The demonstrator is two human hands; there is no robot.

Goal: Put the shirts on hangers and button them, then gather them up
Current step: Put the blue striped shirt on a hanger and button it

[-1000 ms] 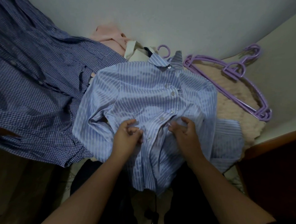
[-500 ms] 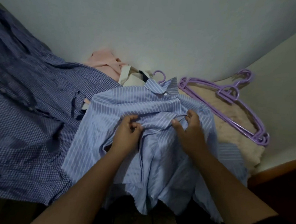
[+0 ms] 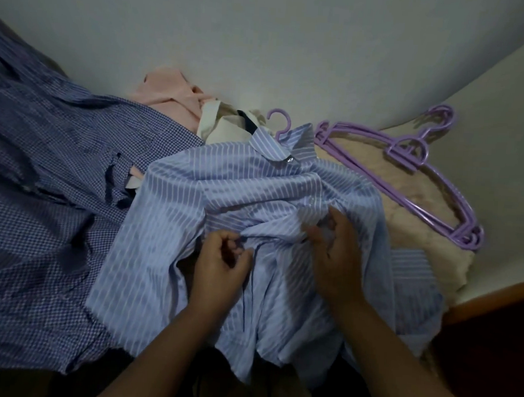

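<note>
A dark blue, finely checked cotton shirt (image 3: 39, 215) fills the left of the frame, spread flat and rumpled on the white surface (image 3: 264, 45) that carries everything here. Above its right edge, in the upper middle, lies a crumpled pale pink garment (image 3: 166, 92), and just right of that a cream garment with a dark neck band (image 3: 222, 125), partly covered by the shirt in the centre.

That centre shirt is light blue cotton with white stripes (image 3: 193, 200), collar toward the top of the frame and hem hanging off the near edge at the bottom. The hook of a purple plastic hanger (image 3: 279, 121) sticks out above its collar; the rest of that hanger is hidden inside the shirt. Its front is bunched into a ridge across the middle.

The left hand (image 3: 219, 266), lower centre, has its fingers curled and pinches a fold of the striped cloth at that ridge. The right hand (image 3: 337, 255), just right of it, also grips the bunched striped cloth, fingers bent into the fabric.

At the right of the frame a stack of empty purple plastic hangers (image 3: 424, 183) rests on a beige fuzzy cloth (image 3: 405, 234), touching the striped shirt's right side. A wooden edge (image 3: 500, 292) shows at lower right.
</note>
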